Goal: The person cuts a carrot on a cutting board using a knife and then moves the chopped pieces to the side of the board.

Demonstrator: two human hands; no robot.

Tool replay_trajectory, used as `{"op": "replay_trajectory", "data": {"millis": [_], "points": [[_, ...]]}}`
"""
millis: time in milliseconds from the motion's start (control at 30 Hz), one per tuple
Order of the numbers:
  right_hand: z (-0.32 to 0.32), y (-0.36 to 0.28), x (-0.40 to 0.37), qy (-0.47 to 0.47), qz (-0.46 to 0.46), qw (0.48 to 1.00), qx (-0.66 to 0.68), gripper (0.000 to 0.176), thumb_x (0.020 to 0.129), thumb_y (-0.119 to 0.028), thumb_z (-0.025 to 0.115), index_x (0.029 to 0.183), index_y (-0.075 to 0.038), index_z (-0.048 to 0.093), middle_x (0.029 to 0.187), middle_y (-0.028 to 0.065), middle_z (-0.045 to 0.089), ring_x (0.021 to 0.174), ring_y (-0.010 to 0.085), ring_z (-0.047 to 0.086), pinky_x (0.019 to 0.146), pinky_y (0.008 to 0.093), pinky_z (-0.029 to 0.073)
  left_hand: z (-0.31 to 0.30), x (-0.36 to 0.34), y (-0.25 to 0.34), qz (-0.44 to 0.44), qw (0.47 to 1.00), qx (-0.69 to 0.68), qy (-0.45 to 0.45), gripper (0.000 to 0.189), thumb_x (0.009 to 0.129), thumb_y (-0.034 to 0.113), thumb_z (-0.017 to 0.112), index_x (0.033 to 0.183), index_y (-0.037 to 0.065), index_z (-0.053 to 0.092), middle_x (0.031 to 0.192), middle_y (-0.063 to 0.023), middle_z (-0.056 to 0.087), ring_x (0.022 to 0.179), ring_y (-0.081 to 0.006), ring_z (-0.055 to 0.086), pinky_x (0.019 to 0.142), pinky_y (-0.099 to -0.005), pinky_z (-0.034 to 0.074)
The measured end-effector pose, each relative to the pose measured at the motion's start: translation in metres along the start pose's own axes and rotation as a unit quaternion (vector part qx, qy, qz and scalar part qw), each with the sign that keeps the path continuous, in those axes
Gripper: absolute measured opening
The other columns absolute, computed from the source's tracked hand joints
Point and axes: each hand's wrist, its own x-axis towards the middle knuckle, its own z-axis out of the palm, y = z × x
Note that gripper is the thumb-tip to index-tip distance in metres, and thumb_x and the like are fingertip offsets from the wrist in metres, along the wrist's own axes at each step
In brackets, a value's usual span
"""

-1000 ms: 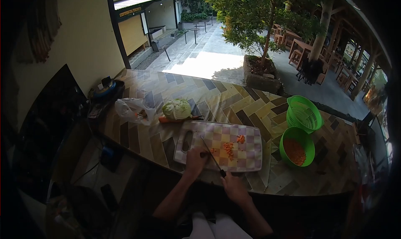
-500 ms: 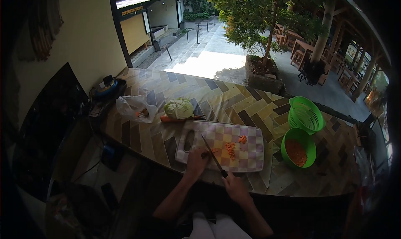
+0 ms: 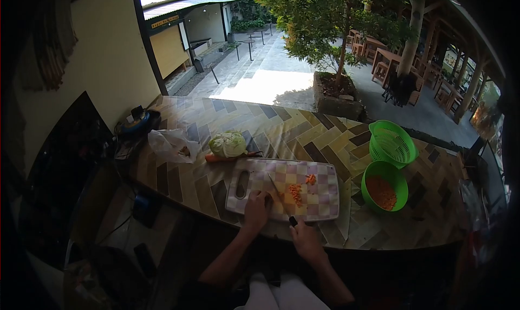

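A purple-and-yellow checkered cutting board (image 3: 324,208) lies at the near edge of the table. My right hand (image 3: 306,238) is closed round the black handle of a knife (image 3: 277,191), whose blade slants up and left over the board. Just left of the blade, the fingers of my left hand (image 3: 257,210) are curled on the board; what they hold is hidden. Diced carrot (image 3: 295,194) is heaped to the right of the blade, with a smaller pile of carrot pieces (image 3: 310,179) beyond it.
Behind the board sit a cabbage (image 3: 227,144) and a whole carrot (image 3: 218,158). A clear plastic bag (image 3: 169,144) lies left of them. To the right stand a green bowl (image 3: 402,193) with orange bits inside and a green colander (image 3: 394,142). A phone-like dark object (image 3: 144,260) is at lower left.
The knife blade has swung slightly right and points more directly away from me. My left hand stays curled beside it. The whole view has shifted a little.
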Motion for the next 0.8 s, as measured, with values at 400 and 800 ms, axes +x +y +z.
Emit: {"op": "replay_trajectory", "data": {"millis": [400,800], "points": [[-0.028,0.029,-0.018,-0.033,0.056,0.978,0.198,0.028,0.097,-0.027,0.053,0.087,-0.001,0.05,0.059,0.0094,0.055,0.053,0.0228,0.058,0.05,0.0353,0.043,0.017,0.022,0.031,0.005,0.988,-0.134,-0.077,0.013,0.077,0.007,0.071,0.088,0.0,0.073,0.079,-0.0137,0.071,0.071,-0.0232,0.07,0.067,-0.0328,0.054],[-0.043,0.021,-0.027,-0.085,0.115,0.936,0.321,0.028,0.098,-0.029,0.053,0.095,-0.001,0.052,0.057,0.0014,0.051,0.05,0.0085,0.051,0.045,0.0281,0.04,0.02,0.023,0.024,0.002,0.98,-0.169,-0.101,0.015,0.078,0.007,0.072,0.091,-0.001,0.072,0.082,-0.0137,0.071,0.072,-0.0225,0.07,0.068,-0.0318,0.053]]}}
